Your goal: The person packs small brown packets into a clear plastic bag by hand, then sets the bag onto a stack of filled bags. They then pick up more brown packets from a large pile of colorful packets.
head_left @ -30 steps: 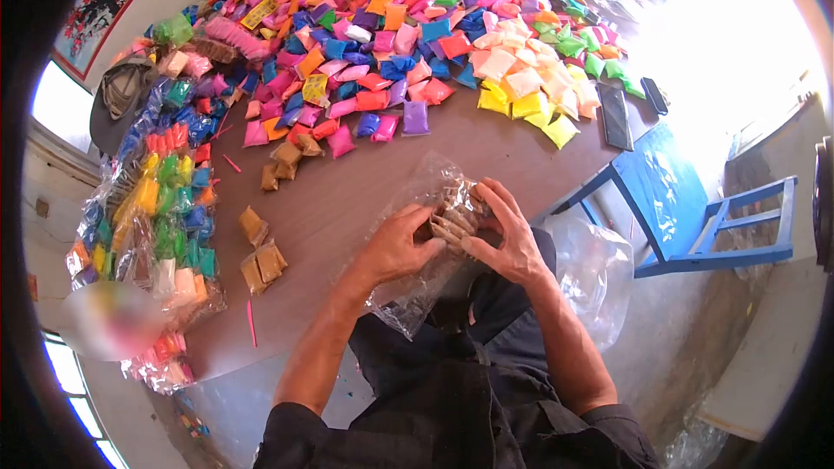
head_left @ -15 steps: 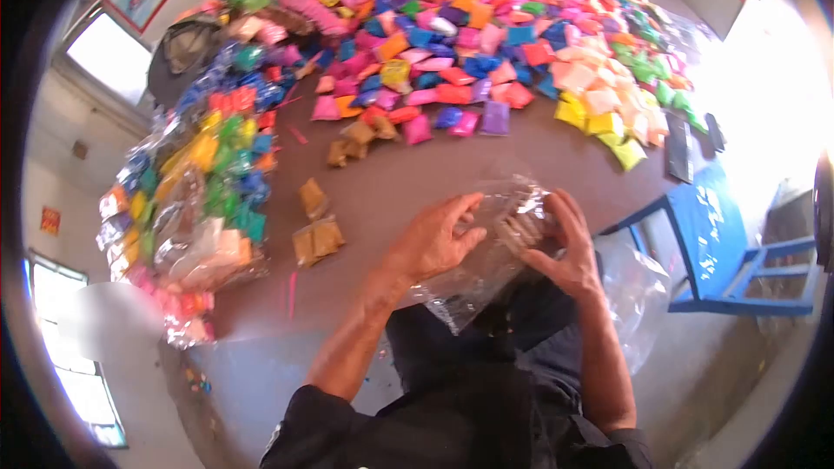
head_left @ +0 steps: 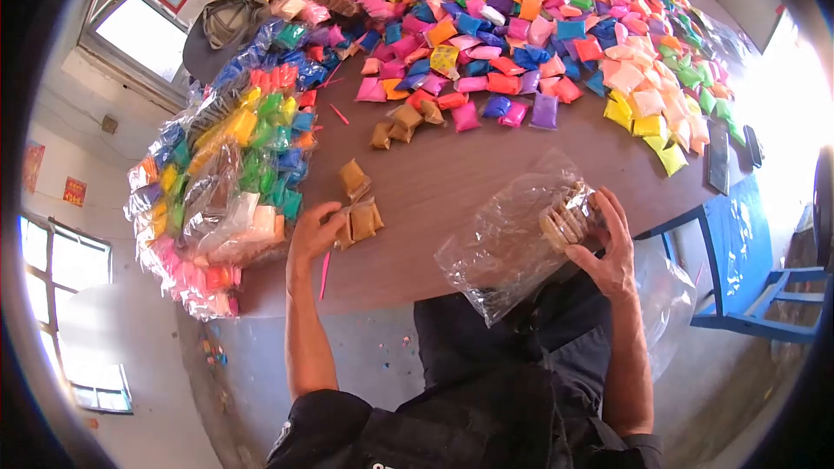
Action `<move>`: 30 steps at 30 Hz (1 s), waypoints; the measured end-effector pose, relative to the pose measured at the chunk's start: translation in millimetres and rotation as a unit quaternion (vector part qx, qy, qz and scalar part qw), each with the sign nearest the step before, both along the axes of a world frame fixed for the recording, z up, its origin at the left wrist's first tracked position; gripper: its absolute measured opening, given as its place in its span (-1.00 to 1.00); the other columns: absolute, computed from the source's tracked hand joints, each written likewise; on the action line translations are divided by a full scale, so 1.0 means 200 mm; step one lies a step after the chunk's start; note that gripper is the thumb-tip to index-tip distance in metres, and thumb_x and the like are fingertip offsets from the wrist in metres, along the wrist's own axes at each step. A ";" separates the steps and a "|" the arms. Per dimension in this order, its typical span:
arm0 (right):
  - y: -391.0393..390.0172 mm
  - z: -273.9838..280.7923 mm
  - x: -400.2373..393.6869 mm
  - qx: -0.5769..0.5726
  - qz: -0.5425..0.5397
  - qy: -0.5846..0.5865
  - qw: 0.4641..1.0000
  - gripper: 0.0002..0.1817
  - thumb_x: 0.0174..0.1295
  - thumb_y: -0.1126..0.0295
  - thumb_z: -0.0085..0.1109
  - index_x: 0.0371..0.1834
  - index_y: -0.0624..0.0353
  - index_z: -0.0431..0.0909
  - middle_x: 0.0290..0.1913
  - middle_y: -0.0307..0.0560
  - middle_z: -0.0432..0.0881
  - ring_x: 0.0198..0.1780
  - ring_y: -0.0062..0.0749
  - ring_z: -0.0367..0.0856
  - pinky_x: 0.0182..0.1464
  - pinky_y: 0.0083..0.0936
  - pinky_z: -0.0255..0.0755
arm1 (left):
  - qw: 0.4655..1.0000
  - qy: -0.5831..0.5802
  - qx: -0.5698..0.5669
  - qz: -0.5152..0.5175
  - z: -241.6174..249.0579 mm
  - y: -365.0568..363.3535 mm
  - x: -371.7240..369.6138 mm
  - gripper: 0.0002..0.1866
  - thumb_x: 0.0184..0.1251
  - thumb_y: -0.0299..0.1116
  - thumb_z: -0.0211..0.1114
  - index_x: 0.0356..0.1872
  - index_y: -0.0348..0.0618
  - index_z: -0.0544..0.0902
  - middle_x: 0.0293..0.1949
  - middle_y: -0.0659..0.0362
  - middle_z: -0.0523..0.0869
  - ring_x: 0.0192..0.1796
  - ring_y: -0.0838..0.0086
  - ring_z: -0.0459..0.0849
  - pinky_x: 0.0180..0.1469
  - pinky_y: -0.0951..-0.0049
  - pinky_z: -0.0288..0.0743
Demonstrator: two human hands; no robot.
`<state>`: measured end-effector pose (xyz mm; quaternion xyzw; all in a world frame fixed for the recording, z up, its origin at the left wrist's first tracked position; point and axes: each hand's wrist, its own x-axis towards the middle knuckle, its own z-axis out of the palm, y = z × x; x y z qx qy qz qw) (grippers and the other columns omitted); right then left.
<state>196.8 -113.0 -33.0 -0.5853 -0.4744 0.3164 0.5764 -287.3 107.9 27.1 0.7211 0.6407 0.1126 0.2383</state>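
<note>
My right hand [head_left: 610,247] grips one end of a clear plastic bag [head_left: 495,247], its thumb and fingers around a bunch of tan packets [head_left: 566,215] inside. The rest of the bag hangs loosely toward my lap, over the table's near edge. My left hand [head_left: 316,230] is at the left edge of some brown packets [head_left: 361,222], fingers and thumb apart; whether the fingertips touch them is hard to tell. Just above lies another brown packet [head_left: 354,179]. A pink strip [head_left: 325,276] lies beside my left wrist.
A big heap of colourful packets [head_left: 486,35] covers the far side of the brown table [head_left: 426,247]. Filled clear bags [head_left: 234,174] line the left side. More brown packets [head_left: 404,122], a dark phone [head_left: 718,159] and a blue chair [head_left: 738,252] are around.
My left hand has let go of the clear bag and moved left to the brown packets. My right hand still holds the bag, now slightly farther right. The view has shifted.
</note>
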 end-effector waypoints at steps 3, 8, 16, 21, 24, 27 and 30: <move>0.00 -0.01 0.00 0.006 0.000 0.009 1.000 0.06 0.03 0.42 0.69 0.65 0.26 0.30 0.70 0.02 0.18 0.57 -0.18 0.40 0.48 -0.24 0.51 | 0.999 -0.038 -0.019 0.002 -0.02 -0.01 -0.05 -0.45 0.27 -0.20 0.43 0.26 -0.24 0.73 0.13 -0.03 0.82 0.17 0.25 0.78 0.24 0.29 0.61; 0.00 -0.02 0.00 0.007 0.000 0.007 1.000 0.06 0.03 0.39 0.70 0.65 0.25 0.30 0.69 0.03 0.17 0.58 -0.19 0.40 0.47 -0.25 0.52 | 0.998 -0.049 -0.041 0.003 -0.03 -0.03 -0.11 -0.37 0.19 -0.20 0.51 0.29 -0.29 0.71 0.09 -0.03 0.83 0.14 0.29 0.78 0.23 0.31 0.62; 0.00 -0.01 0.01 0.001 -0.008 -0.015 1.000 0.05 0.03 0.36 0.71 0.63 0.25 0.33 0.68 0.07 0.21 0.58 -0.15 0.40 0.44 -0.26 0.54 | 0.998 -0.025 -0.056 0.005 0.00 -0.15 -0.16 -0.42 0.14 -0.26 0.56 0.20 -0.31 0.74 -0.01 0.06 0.85 0.07 0.41 0.78 0.15 0.35 0.65; -0.01 -0.01 0.02 -0.008 -0.018 -0.064 0.998 0.04 0.05 0.35 0.72 0.62 0.26 0.34 0.67 0.10 0.22 0.59 -0.14 0.37 0.43 -0.28 0.57 | 0.997 -0.076 0.023 -0.002 0.17 -0.22 -0.16 -0.62 0.23 -0.41 0.51 0.07 -0.29 0.76 -0.06 0.14 0.82 -0.02 0.51 0.76 0.05 0.44 0.66; 0.00 -0.03 0.02 -0.004 -0.012 -0.052 0.999 0.05 0.05 0.32 0.74 0.63 0.25 0.34 0.67 0.12 0.21 0.57 -0.15 0.40 0.42 -0.27 0.57 | 0.989 -0.130 0.072 -0.026 0.37 -0.29 0.09 -0.66 0.29 -0.40 0.49 0.06 -0.26 0.75 -0.09 0.16 0.81 -0.04 0.53 0.75 0.05 0.45 0.65; 0.00 -0.02 0.01 -0.002 -0.012 -0.043 0.999 0.06 0.04 0.29 0.74 0.63 0.25 0.33 0.67 0.12 0.21 0.56 -0.15 0.42 0.42 -0.25 0.57 | 0.970 -0.210 0.068 -0.100 0.43 -0.32 0.48 -0.69 0.36 -0.41 0.47 0.08 -0.25 0.73 -0.11 0.17 0.80 -0.03 0.55 0.75 0.04 0.44 0.66; 0.00 0.01 0.00 -0.014 -0.014 -0.040 0.999 0.06 0.04 0.28 0.74 0.62 0.25 0.34 0.66 0.11 0.22 0.56 -0.15 0.42 0.42 -0.25 0.57 | 0.964 -0.223 -0.025 -0.145 0.38 -0.34 0.83 -0.69 0.40 -0.39 0.47 0.10 -0.23 0.72 -0.09 0.15 0.82 -0.04 0.52 0.77 -0.01 0.39 0.70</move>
